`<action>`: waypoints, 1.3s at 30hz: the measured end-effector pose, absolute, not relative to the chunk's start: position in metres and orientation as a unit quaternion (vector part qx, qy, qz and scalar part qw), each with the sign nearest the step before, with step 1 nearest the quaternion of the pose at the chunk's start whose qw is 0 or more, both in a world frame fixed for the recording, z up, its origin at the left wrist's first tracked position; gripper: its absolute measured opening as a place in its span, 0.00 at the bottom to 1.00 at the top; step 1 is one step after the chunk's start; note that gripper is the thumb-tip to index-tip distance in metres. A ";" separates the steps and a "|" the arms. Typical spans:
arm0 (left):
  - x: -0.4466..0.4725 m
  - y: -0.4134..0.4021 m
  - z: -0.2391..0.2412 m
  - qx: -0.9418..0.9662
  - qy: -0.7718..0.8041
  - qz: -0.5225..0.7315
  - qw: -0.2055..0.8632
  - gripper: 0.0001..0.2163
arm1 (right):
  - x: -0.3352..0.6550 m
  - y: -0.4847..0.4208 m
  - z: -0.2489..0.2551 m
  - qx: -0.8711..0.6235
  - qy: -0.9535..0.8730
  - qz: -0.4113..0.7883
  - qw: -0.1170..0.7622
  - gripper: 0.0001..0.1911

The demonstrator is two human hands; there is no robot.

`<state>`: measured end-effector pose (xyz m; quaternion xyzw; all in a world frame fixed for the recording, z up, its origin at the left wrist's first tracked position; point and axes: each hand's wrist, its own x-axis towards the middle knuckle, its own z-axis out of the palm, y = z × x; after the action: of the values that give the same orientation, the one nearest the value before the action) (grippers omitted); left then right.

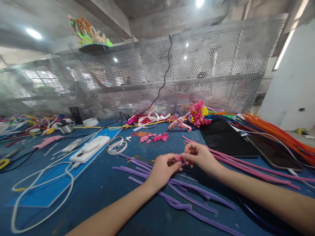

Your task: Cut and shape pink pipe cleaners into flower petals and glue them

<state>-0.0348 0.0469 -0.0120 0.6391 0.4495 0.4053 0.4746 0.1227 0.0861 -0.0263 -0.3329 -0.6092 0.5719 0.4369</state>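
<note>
Over the middle of the table, my left hand [162, 169] and my right hand [203, 158] meet fingertip to fingertip. Both pinch a small curled pink pipe cleaner piece [182, 160], partly hidden by the fingers. Beneath my left wrist lie several loose purple pipe cleaners [201, 200]. Long pink pipe cleaners [242, 165] run under my right forearm toward the right edge. Beyond the hands is a little pile of small pink pipe cleaner pieces [157, 137].
A pink glue gun [180, 124] and a pink flower bunch [197, 113] stand at the back. On the right are a black tablet [227, 139] and a phone [273, 151]. A white power strip [90, 149], looping cable [18, 209] and tape roll [115, 146] lie left.
</note>
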 end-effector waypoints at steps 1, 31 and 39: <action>-0.035 0.046 -0.012 0.650 0.445 0.397 0.470 0.07 | 0.123 0.086 -0.026 -0.333 -0.614 0.571 0.431 0.18; -0.038 0.057 -0.017 0.497 0.411 0.451 0.617 0.10 | 0.129 0.087 -0.023 -0.378 -0.773 0.273 0.431 0.08; -0.036 0.055 -0.016 0.527 0.432 0.420 0.599 0.10 | 0.130 0.093 -0.030 -0.407 -0.741 0.242 0.475 0.09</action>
<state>-0.0365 0.0554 -0.0161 0.5274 0.4315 0.4200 0.5993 0.1300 0.0931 -0.0301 -0.4075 -0.7413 0.2423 0.4752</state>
